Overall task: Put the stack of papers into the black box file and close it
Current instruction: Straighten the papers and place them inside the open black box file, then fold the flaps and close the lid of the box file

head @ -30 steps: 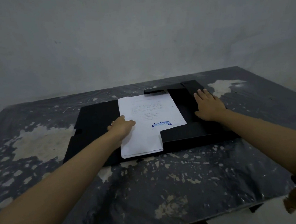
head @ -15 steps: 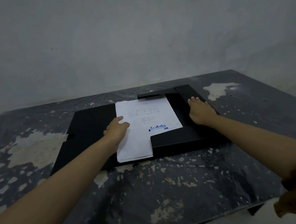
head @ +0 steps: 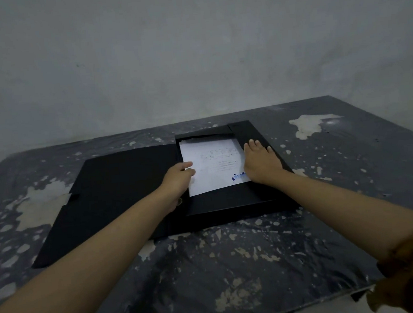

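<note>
The black box file (head: 118, 190) lies open on the table, its lid spread flat to the left and its tray part to the right. The white stack of papers (head: 214, 165) sits inside the tray, tucked under the near flap (head: 229, 199) and the far flap. A blue stamp shows at its lower right. My left hand (head: 177, 179) pinches the papers' left edge, thumb on top. My right hand (head: 260, 162) lies flat, palm down, fingers together, across the papers' right edge and the right flap.
The table (head: 236, 267) is dark with pale patches of worn paint and takes up most of the view. A plain grey wall (head: 190, 57) stands right behind its far edge. The near edge runs at the lower right.
The papers have slid right and away into the tray, under the near flap. My left hand moved right with them. My right hand shifted left onto the papers' right edge.
</note>
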Tool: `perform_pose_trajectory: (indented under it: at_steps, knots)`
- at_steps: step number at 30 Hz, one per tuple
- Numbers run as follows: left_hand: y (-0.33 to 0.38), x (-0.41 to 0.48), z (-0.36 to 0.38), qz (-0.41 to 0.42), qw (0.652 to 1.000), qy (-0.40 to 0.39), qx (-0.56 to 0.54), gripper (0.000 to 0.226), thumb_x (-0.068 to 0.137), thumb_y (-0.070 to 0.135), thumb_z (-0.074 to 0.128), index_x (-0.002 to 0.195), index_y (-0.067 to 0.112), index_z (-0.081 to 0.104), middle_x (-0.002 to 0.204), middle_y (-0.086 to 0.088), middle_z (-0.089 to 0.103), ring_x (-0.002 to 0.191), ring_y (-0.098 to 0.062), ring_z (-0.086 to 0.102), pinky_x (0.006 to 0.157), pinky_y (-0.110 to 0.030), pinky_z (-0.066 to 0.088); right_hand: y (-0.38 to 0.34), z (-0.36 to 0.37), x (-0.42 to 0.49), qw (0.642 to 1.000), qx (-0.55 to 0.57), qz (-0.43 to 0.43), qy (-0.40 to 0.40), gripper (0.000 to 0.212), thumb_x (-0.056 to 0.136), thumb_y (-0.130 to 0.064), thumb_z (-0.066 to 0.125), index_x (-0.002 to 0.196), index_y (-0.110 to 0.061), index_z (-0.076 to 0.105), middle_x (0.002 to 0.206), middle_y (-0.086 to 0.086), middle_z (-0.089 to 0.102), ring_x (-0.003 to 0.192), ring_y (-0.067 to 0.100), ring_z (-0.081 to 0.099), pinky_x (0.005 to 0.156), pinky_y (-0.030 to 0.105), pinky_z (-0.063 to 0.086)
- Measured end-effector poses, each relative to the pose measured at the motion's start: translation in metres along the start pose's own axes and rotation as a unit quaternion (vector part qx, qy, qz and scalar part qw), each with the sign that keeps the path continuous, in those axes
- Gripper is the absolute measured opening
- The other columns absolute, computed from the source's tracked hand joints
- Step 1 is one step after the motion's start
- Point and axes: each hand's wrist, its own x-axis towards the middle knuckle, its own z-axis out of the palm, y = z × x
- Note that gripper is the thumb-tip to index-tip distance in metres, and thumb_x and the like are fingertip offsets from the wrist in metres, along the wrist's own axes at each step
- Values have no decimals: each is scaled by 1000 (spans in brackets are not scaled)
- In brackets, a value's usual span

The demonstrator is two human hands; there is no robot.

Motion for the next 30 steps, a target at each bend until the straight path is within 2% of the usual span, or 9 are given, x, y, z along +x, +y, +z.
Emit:
perform_pose_trajectory:
  at_steps: [5,10,14,16,20,22,25,27,30]
  knots:
    - [2,0,11,11,1000,3,1,43,93,15,44,135,19,47,148,-6,40,121,-15,46,90,-22,30,0,2,-1,1000,-5,2,-11,65,97,-20,36,151,-3,5,162,11,0,149,24,0,121,42,5]
    - [-3,3,-1,-6,1000,-1,3,42,93,19,44,135,23,46,147,-5,41,130,-22,40,90,-30,32,-3,1,0,1000,-9,4,-27,64,98,-23,34,151,-5,5,162,10,-2,149,24,-2,120,45,2]
    - [-16,0,-23,-11,998,34,49,43,92,22,46,135,26,46,147,-6,42,139,-28,28,114,-39,26,-20,-2,-4,995,51,-81,2,55,98,-24,35,150,-13,22,161,5,14,149,22,9,119,47,9]
    - [-21,-4,-38,-23,995,64,73,44,92,25,46,135,28,44,148,-8,39,139,-29,26,116,-41,23,-40,-3,-13,982,88,-162,33,50,98,-29,38,147,-18,32,159,2,24,147,20,18,117,41,16]
    - [-40,-16,-82,-73,975,144,153,44,91,34,47,135,34,44,150,-10,33,137,-34,22,110,-41,25,-97,-7,-44,929,103,-351,48,45,97,-36,40,141,-29,41,148,0,44,135,20,39,105,39,31]
    - [-54,-24,-105,-102,963,180,171,45,89,36,48,135,33,45,150,-11,33,137,-35,22,110,-42,26,-121,-7,-60,891,33,-449,60,44,97,-35,39,140,-34,41,143,0,48,127,21,45,99,37,35]
    - [-74,-37,-139,-139,962,206,117,47,88,33,51,134,28,47,149,-12,36,136,-35,30,112,-44,30,-150,-3,-76,805,-121,-572,99,47,97,-26,39,141,-40,36,147,4,43,127,24,44,94,38,36]
    - [-81,-43,-156,-146,963,216,62,45,88,26,52,133,21,48,146,-12,40,132,-34,37,110,-45,35,-165,-1,-81,758,-196,-612,117,51,96,-20,40,142,-40,34,150,8,37,132,28,40,96,41,36]
    - [-85,-51,-173,-134,964,230,20,40,91,13,49,131,9,50,144,-13,44,130,-32,41,107,-40,37,-180,-1,-86,725,-270,-615,153,50,96,-18,43,141,-37,36,152,10,34,137,31,34,100,45,35]
